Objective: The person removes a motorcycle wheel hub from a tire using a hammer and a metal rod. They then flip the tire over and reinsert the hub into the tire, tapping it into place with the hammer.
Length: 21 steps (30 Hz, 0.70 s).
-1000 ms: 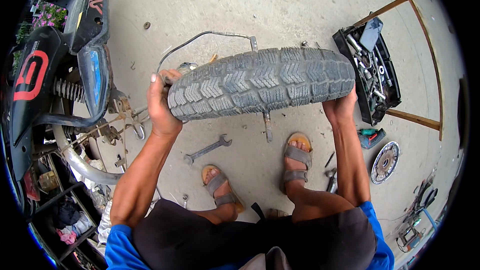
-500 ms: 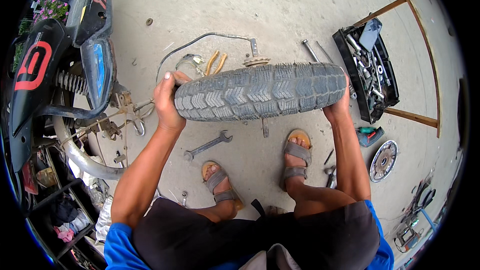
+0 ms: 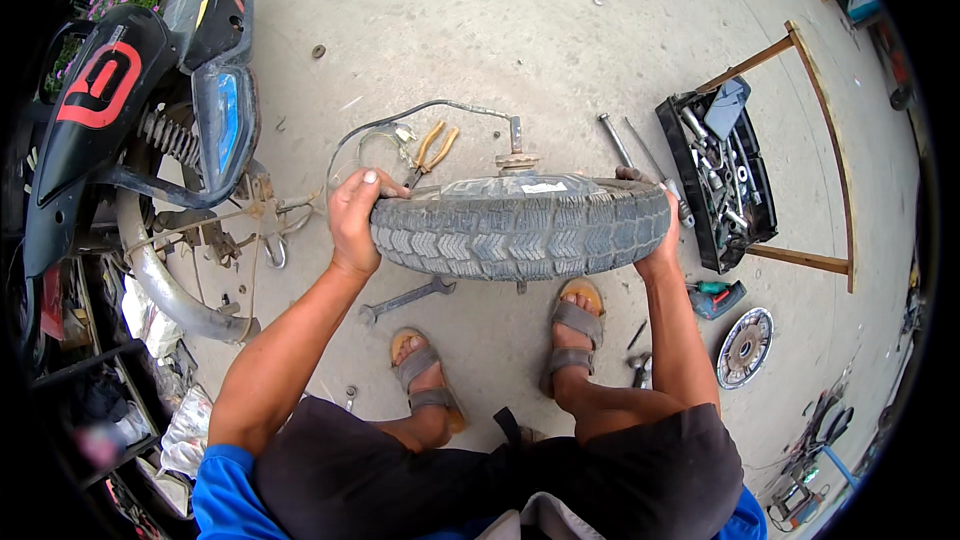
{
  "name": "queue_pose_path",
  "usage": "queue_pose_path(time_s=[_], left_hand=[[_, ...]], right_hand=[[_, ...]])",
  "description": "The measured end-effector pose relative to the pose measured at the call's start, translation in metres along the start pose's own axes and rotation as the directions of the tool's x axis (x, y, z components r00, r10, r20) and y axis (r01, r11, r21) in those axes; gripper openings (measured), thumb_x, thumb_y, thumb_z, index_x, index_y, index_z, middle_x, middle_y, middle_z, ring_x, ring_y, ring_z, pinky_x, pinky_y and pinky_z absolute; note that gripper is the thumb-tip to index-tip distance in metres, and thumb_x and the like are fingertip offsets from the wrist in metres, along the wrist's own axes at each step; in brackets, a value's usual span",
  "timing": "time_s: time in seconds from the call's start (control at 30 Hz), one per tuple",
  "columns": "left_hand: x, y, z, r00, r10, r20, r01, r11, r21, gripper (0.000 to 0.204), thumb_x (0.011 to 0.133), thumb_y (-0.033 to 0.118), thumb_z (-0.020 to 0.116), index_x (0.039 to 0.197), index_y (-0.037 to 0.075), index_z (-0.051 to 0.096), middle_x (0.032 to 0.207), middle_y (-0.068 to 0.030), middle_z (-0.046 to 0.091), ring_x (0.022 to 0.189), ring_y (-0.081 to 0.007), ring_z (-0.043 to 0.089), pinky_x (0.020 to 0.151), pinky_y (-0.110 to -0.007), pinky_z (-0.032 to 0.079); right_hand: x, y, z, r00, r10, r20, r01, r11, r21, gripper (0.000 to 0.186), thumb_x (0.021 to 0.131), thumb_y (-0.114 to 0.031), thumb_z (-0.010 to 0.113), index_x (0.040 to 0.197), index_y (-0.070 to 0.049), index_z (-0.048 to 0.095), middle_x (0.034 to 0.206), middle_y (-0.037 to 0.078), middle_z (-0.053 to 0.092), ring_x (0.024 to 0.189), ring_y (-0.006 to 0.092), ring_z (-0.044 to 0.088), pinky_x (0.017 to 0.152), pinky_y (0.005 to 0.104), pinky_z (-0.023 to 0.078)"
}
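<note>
Between my hands I hold a wheel with a worn, blocky black tire (image 3: 520, 240), its tread facing me. My left hand (image 3: 356, 220) grips the tire's left end, thumb on top. My right hand (image 3: 660, 235) is wrapped round the right end, its fingers partly hidden behind the rubber. From the wheel's far side sticks an axle (image 3: 516, 132) with a nut-like collar, and a dark cable (image 3: 420, 106) runs from it toward the left. Yellow-handled pliers (image 3: 436, 148) lie on the ground just beyond my left hand. An open-ended wrench (image 3: 405, 300) lies below the tire.
At left stands a partly stripped motorbike (image 3: 130, 130). A black toolbox (image 3: 700, 250) full of sockets and wrenches sits at right, beside a wooden frame (image 3: 828, 130). Nearby are a power tool (image 3: 716, 298), a round slotted disc (image 3: 746, 348), a long bolt (image 3: 615, 140) and my sandalled feet.
The wheel has come lower in view and tilted, so its far side and hub area now show. Both hands have kept their hold on it.
</note>
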<state>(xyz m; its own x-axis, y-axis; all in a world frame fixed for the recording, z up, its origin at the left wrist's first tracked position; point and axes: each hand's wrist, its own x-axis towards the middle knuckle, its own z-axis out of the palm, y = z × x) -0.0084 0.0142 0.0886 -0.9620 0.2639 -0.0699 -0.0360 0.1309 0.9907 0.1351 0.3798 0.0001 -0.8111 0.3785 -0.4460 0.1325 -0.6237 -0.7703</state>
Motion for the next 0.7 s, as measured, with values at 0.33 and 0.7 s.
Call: queue_pose_path(time_s=[0.33, 0.7], left_hand=[[-0.01, -0.002, -0.002, 0.999, -0.033, 0.0, 0.033, 0.999, 0.001, 0.042, 0.099, 0.033, 0.049, 0.084, -0.002, 0.066, 0.083, -0.0122, 0.069, 0.08, -0.0173, 0.06, 0.08, -0.03, 0.046], [-0.032, -0.021, -0.001, 0.945, -0.322, -0.059, 0.282, 0.893, -0.351, 0.036, 0.098, 0.035, 0.054, 0.096, 0.001, 0.065, 0.108, -0.0146, 0.066, 0.102, -0.0258, 0.063, 0.096, -0.036, 0.048]], right_hand=[[-0.004, -0.002, 0.006, 0.999, 0.006, -0.034, -0.006, 1.0, 0.017, 0.058, 0.104, -0.041, 0.037, 0.133, 0.004, 0.059, 0.128, 0.016, 0.065, 0.118, 0.0275, 0.061, 0.105, 0.0402, 0.046], [-0.019, -0.003, 0.007, 0.992, 0.094, -0.079, -0.092, 0.996, 0.019, 0.059, 0.105, -0.037, 0.031, 0.145, 0.003, 0.049, 0.139, 0.015, 0.06, 0.125, 0.0273, 0.059, 0.11, 0.0393, 0.044]])
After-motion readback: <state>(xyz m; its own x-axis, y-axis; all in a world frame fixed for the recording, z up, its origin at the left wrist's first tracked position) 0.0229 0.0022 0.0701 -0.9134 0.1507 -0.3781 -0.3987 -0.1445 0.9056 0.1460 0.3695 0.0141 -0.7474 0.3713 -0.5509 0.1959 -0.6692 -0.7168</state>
